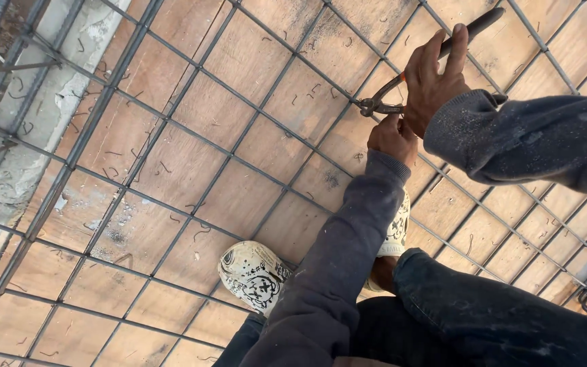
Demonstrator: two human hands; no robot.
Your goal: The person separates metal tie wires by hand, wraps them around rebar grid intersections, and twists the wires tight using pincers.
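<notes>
Plywood deck (171, 163): broad brown formwork sheets, littered with short cut wire scraps; pale concrete edge (69, 75) at far left, beyond which the footing looks to drop away.

Rebar grid (239, 136): dark bars crossing in squares just above the deck. Open squares lie left of the hands; feet are best kept in the gaps, not on bars.

Shoes (253, 272): pale, patterned, planted between bars.

Right hand (436, 81): closed around the long handles of the pincers, wrist raised.

Left hand (392, 139): fingers pinched shut at the bar crossing, steadying it just below the jaws.

Pincers (382, 105): jaws shut at the crossing. A snug tie likely wants a steady twist, no jerking, left fingertips kept off the jaws.
</notes>
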